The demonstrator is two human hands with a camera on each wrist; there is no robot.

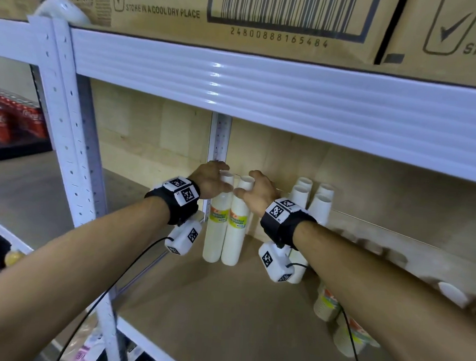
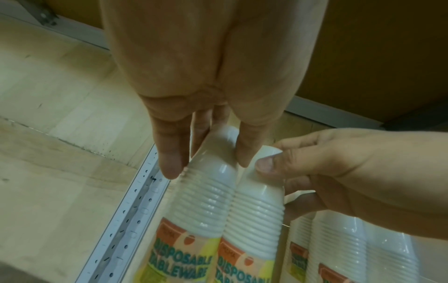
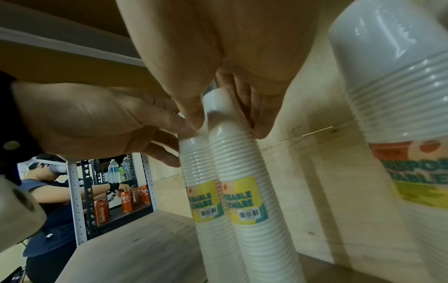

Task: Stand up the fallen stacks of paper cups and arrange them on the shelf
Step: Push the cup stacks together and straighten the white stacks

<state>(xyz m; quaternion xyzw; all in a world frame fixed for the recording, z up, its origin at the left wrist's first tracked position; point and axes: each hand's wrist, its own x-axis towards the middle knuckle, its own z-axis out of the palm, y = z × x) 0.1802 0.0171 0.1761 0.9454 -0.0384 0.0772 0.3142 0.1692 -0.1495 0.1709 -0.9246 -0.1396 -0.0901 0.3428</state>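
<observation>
Two upright wrapped stacks of white paper cups stand side by side at the shelf's back left corner. My left hand (image 1: 222, 179) grips the top of the left stack (image 1: 214, 234), fingers curled round it (image 2: 208, 162). My right hand (image 1: 246, 187) pinches the top of the right stack (image 1: 235, 235) between thumb and fingers (image 3: 225, 126). Both stacks (image 2: 201, 206) (image 2: 257, 210) touch each other, their yellow labels facing me. Upright stacks (image 1: 299, 194) (image 1: 322, 204) stand just to the right. Fallen stacks (image 1: 326, 306) (image 1: 349, 340) lie under my right forearm.
The wooden shelf board (image 1: 225, 304) shows bare wood in front of the stacks. A white shelf beam (image 1: 264, 85) hangs low overhead, carrying cardboard boxes (image 1: 267, 16). A white upright post (image 1: 67, 143) stands at the left. Another person (image 3: 48, 191) handles cola cans at a neighbouring rack.
</observation>
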